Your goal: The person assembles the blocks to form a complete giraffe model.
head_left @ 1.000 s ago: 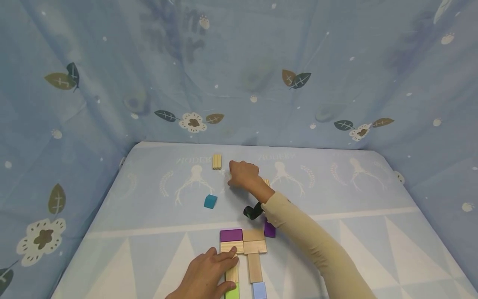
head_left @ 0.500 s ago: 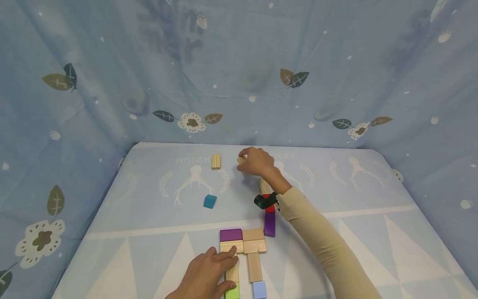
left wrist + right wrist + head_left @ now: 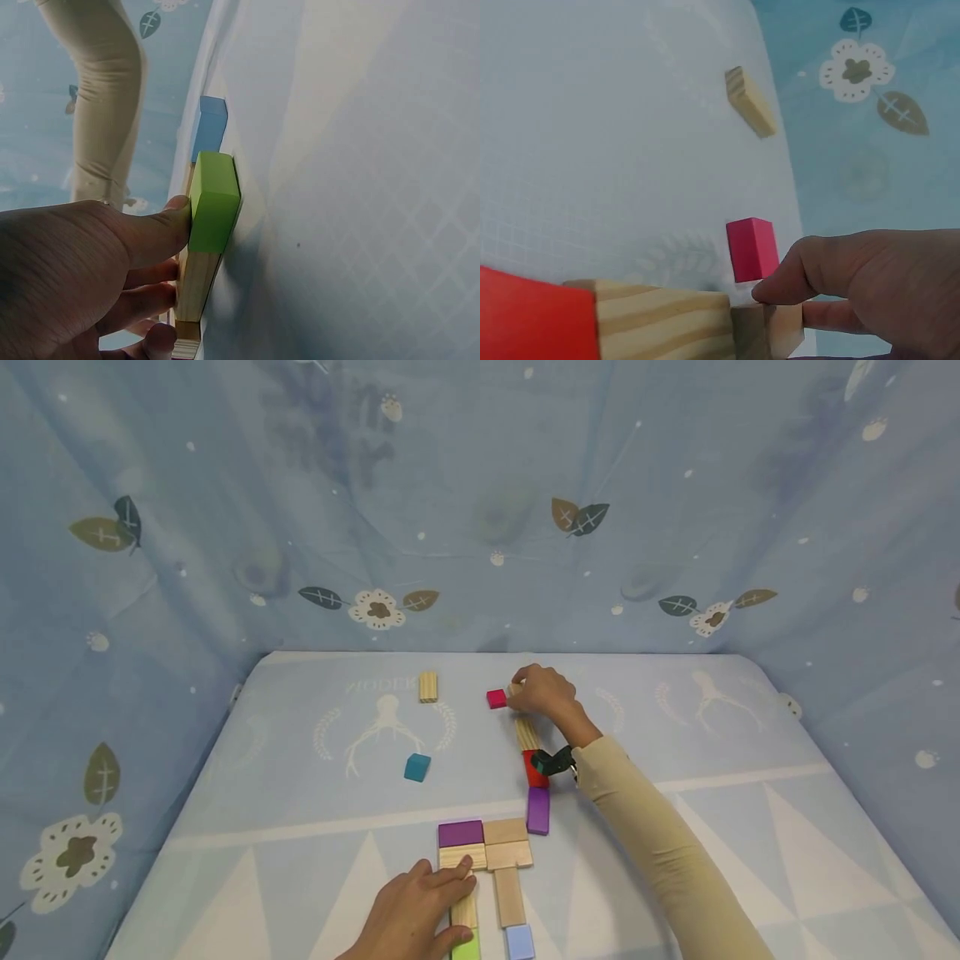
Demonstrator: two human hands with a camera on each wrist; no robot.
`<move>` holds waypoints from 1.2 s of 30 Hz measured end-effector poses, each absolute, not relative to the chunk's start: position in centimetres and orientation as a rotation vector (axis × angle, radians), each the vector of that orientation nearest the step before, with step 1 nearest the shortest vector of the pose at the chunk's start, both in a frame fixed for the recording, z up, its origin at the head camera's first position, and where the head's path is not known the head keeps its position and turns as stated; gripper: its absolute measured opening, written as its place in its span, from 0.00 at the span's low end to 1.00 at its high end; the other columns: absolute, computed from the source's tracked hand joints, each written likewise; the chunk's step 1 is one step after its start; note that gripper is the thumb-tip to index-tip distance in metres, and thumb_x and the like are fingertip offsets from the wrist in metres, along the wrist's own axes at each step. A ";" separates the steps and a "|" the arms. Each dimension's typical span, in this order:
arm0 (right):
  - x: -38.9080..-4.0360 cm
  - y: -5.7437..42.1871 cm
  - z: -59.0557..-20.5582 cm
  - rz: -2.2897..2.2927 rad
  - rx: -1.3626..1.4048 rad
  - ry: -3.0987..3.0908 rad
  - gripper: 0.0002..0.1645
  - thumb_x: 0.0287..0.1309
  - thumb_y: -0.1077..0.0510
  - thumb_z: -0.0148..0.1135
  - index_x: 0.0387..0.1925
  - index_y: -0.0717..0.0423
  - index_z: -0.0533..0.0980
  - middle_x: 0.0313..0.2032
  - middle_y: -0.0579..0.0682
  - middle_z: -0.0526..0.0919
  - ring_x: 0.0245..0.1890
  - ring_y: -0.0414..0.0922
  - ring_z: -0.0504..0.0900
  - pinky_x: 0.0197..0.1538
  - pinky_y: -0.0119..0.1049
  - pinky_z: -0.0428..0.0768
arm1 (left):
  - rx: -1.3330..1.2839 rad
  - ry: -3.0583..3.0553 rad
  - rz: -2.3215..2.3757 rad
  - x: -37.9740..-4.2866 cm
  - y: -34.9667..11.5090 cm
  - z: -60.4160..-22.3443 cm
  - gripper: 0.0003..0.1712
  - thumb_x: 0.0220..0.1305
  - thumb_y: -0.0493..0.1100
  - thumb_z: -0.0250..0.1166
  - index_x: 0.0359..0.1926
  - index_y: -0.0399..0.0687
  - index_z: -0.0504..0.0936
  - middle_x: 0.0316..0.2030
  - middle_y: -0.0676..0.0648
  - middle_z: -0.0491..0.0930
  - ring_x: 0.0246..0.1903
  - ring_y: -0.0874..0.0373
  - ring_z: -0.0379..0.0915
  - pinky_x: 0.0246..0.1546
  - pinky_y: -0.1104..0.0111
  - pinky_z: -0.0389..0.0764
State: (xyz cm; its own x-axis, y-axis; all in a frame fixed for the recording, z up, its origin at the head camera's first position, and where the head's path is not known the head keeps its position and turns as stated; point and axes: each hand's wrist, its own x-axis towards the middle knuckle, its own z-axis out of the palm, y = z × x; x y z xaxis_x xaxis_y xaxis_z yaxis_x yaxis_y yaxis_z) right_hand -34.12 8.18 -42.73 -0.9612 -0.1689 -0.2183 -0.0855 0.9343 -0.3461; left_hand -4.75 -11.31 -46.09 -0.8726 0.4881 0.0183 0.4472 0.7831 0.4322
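My right hand (image 3: 546,691) pinches a plain wooden block (image 3: 784,330) between thumb and finger at the far end of a row. That row has a striped wooden block (image 3: 527,734), a red block (image 3: 535,770) and a purple block (image 3: 537,811). Just left of the hand lies a small pink block (image 3: 497,698). My left hand (image 3: 416,906) rests on a column nearer me, its thumb on a green block (image 3: 214,202) and its fingers along a wooden block (image 3: 196,285). Its fingers are extended, not wrapped round anything.
A dark purple block (image 3: 461,833) and several wooden ones form the top of the near layout, with a light blue block (image 3: 519,942) below right. A teal block (image 3: 417,767) and a striped wooden block (image 3: 428,687) lie apart. Patterned cloth (image 3: 480,510) encloses the table.
My right hand has moved right from the back middle, bringing the wooden block to the row's far end. The pink block has come into sight beside it. My left hand stays put.
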 end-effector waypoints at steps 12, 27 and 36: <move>-33.8 8.4 -43.2 -0.452 -0.197 2.822 0.31 0.51 0.46 0.70 0.58 0.47 0.78 0.45 0.53 0.81 0.40 0.50 0.77 0.41 0.50 0.73 | 0.724 2.854 0.657 -4.7 -11.3 -45.7 0.30 0.50 0.56 0.76 0.53 0.50 0.85 0.58 0.51 0.78 0.27 0.68 0.58 0.23 0.77 0.60; -33.6 8.6 -42.2 -0.348 -0.236 2.788 0.39 0.51 0.43 0.70 0.65 0.48 0.72 0.55 0.56 0.78 0.49 0.52 0.75 0.46 0.53 0.73 | 0.717 2.853 0.690 -4.8 -11.3 -45.8 0.30 0.49 0.56 0.76 0.53 0.49 0.85 0.57 0.51 0.79 0.27 0.69 0.58 0.23 0.77 0.60; -34.3 6.4 -43.4 -0.301 -0.490 2.995 0.24 0.57 0.42 0.67 0.53 0.47 0.81 0.46 0.50 0.84 0.48 0.55 0.70 0.52 0.58 0.58 | 0.758 2.866 0.694 -4.7 -11.5 -45.8 0.30 0.49 0.55 0.76 0.53 0.49 0.85 0.57 0.50 0.79 0.28 0.68 0.60 0.23 0.77 0.60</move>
State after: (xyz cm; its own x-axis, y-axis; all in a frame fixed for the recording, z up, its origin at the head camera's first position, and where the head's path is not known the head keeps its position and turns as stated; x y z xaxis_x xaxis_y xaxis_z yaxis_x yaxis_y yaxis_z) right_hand -34.32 6.36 -43.40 -0.9443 -0.3239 -0.0585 -0.3057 0.9290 -0.2085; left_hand -4.66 -11.52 -45.80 -0.8716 0.4896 0.0227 0.4457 0.7725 0.4523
